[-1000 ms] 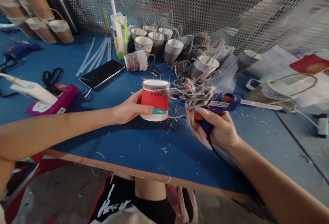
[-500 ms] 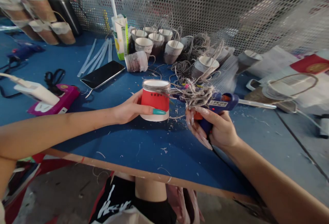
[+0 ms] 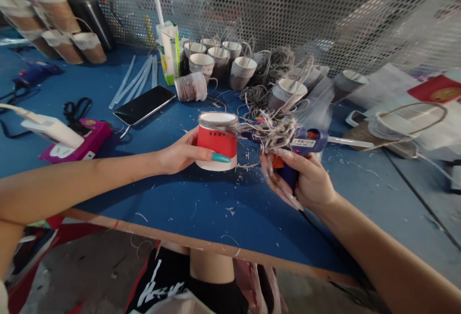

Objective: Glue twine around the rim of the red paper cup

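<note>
Between thumb and fingers, my left hand holds a red and white paper cup upright, with grey cord around its upper part. My right hand is wrapped round the handle of a blue glue gun, which has a clear stick in its back end. A frayed tangle of grey fibres covers the gun's front, so its nozzle is mostly hidden. The gun's front end is close to the cup's right side; whether they touch is unclear.
Behind the cup stand several cord-wrapped cups, a drink carton and a fallen cup. A phone, clear sticks and a magenta device lie left. Another handled cup is at right.
The glue gun has shifted slightly left, with its clear stick. The red cup has turned a little in my left hand, and its dark lettering has moved left.
</note>
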Motion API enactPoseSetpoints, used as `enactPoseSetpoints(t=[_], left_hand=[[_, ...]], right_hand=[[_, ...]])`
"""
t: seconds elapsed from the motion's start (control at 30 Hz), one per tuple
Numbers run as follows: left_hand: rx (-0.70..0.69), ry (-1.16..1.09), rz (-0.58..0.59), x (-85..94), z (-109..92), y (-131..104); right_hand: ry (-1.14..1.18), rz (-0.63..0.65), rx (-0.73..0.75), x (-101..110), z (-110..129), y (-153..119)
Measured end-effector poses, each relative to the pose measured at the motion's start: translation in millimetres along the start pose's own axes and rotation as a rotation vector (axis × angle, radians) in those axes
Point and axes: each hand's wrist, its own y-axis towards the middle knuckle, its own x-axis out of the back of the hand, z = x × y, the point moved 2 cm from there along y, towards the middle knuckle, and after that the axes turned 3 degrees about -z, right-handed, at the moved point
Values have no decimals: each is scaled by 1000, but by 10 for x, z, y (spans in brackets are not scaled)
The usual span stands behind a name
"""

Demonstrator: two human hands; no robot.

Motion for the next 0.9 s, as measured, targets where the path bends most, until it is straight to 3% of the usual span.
enactPoseSetpoints(t=[0.9], left_hand=[[34,-36,-64,-63,-33,-13]], right_hand=[[51,13,-19,6,36,13]])
